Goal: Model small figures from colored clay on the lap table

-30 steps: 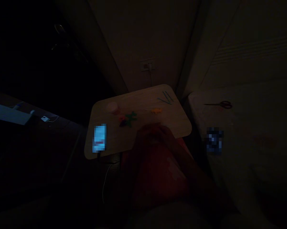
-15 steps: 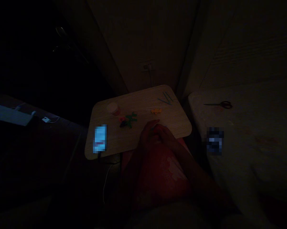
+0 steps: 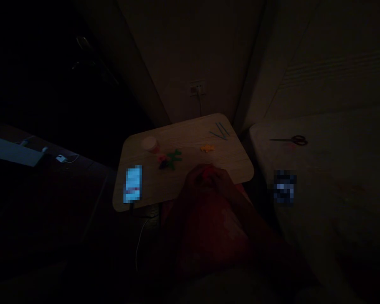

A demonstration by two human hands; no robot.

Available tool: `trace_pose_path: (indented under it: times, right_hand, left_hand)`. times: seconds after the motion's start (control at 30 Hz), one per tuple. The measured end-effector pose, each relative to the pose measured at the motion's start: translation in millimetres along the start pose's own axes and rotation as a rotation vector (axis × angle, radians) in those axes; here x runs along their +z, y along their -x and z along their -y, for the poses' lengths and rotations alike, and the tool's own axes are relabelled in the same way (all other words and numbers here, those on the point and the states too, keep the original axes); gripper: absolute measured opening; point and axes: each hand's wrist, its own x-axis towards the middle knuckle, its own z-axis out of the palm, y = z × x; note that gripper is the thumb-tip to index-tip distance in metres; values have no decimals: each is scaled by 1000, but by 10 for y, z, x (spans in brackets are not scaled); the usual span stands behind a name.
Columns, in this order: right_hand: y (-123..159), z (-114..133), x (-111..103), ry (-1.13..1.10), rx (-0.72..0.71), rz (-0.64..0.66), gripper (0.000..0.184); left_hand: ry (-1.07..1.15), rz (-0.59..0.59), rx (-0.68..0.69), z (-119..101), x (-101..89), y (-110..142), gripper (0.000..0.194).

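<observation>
Both hands, left and right, meet over the table's near edge, pinching a small red bit between them (too dark to tell the grip). Green shape, orange piece, cup, phone lie beyond
</observation>
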Motion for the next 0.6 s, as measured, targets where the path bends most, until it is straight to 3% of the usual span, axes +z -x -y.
trace_pose_path:
  times: [0.2, 0.3, 0.43, 0.6]
  right_hand:
    - [1, 11, 24, -106, 46, 62, 65]
    - [-23, 5, 61, -64, 53, 89, 68]
    - [-42, -32, 88, -14, 66, 17, 67]
    - [-27, -118, 82, -119, 100, 19, 66]
  left_hand:
    - [79, 18, -47, -61, -57, -28, 60]
    - [84, -44, -100, -107, -72, -12, 56]
    - [107, -123, -164, -81, -63, 22, 51]
    - [85, -109, -84, -2, -55, 24, 46]
